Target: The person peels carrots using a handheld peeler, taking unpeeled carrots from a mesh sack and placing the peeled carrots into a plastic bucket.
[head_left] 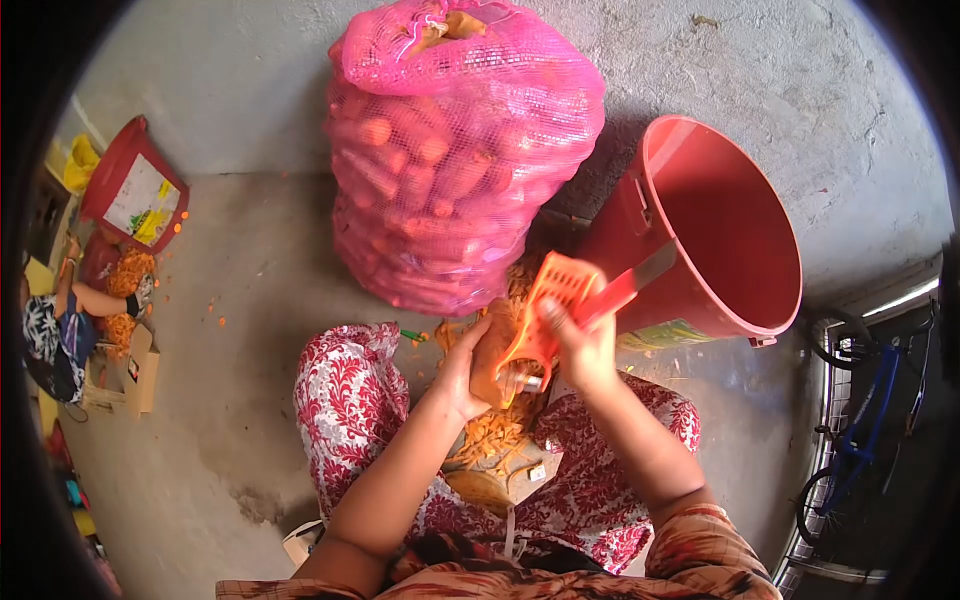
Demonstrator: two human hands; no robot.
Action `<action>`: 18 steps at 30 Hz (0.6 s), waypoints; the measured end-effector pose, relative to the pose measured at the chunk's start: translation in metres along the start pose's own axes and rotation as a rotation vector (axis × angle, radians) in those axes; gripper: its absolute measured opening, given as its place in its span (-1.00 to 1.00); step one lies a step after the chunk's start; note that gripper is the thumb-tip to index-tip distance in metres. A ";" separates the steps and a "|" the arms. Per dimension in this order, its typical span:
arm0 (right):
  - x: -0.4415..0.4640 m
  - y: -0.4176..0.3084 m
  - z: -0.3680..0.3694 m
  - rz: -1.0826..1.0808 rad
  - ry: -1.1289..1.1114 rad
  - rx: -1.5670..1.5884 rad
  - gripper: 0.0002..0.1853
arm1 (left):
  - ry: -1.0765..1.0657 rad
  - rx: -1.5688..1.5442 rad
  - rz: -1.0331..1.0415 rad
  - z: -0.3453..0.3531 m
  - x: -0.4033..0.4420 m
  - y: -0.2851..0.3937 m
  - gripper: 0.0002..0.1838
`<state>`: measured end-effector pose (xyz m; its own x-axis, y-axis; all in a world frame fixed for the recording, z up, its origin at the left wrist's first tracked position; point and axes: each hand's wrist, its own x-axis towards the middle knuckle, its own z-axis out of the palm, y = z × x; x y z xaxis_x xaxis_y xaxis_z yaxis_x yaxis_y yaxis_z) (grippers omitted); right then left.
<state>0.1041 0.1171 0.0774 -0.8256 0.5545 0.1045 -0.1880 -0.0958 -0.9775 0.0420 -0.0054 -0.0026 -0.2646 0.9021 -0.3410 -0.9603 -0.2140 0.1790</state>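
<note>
Between two bent knees, the bare left hand (pixel 462 372) has its fingers curled around a long, brown-orange carrot (pixel 490 350) with a dull skin. The bare right hand (pixel 590 345) is closed around a bright orange plastic peeler (pixel 563 283), with its thumb pressed near the top. This peeler is wide and flat at one end, with rows of little slots, and a shiny bit of metal shows at its low end. It sits right beside the carrot, but I cannot tell if they touch. The same hand also grips a knife (pixel 655 267) with a smooth red handle and a flat, shiny metal blade that points up and away.

Under the hands lies a messy heap of thin, curly orange peelings (pixel 490 440). Around it are the soft cloth trousers (pixel 350 410), red and white with curly leaves.

Past the hands stands a fat, bumpy pink net sack (pixel 460 150), stuffed with carrots that show through its tiny holes. Beside it is a big, round, smooth red plastic bucket (pixel 640 225) with a thick rim. The grey floor (pixel 230 370) looks flat and hard, and the grey wall (pixel 750 70) is rough. Far left, another person (pixel 60 340) sits near more peelings. Far right is a blue bicycle (pixel 855 430) with thin, round wheels.
</note>
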 end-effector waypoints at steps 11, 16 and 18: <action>-0.003 0.015 0.002 -0.010 -0.061 -0.044 -0.71 | 0.028 0.099 -0.025 0.008 -0.002 -0.006 -0.46; 0.044 0.035 -0.033 -0.072 0.185 -0.116 -0.72 | 0.001 0.076 -0.152 0.011 -0.004 -0.010 -0.49; 0.048 0.040 -0.030 -0.173 0.260 -0.078 -0.74 | -0.021 0.044 -0.148 0.010 -0.004 -0.009 -0.47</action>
<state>0.0728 0.1650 0.0382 -0.6196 0.7507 0.2293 -0.2640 0.0758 -0.9615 0.0525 -0.0040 0.0062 -0.1179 0.9303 -0.3474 -0.9838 -0.0619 0.1682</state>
